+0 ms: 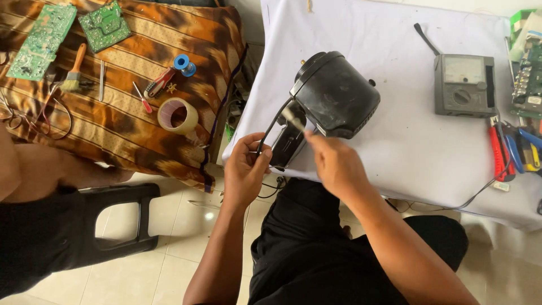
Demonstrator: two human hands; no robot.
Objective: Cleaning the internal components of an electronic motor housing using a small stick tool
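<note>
A white-draped table (429, 164) takes up the right of the room, and a second surface under a brown patterned cloth (124, 130) sits to the left, with a co-worker's arm (39, 175) resting at its near edge. On the white table, near its front left corner, lies the black motor housing (336, 93), tipped on its side with its round opening turned up and away. Further right stand a grey analogue meter (464, 86) and a cluster of red and blue hand tools (511, 149).

The left hand (244, 172) is closed round the black cable (272, 127) that curves up into the housing, pinching it between thumb and fingers just off the table edge. The right hand (334, 164) is clenched on something thin, a small brush (292, 120) by the look of it, though it is blurred; its pale tip lies against the housing's lower bracket.

I take this as cleaning or dusting around the cable entry. Going on would want the cable kept steady and the tip worked gently into the recesses.

On the brown cloth lie two green circuit boards (42, 39), a paintbrush (73, 70) and a roll of tape (177, 115).
</note>
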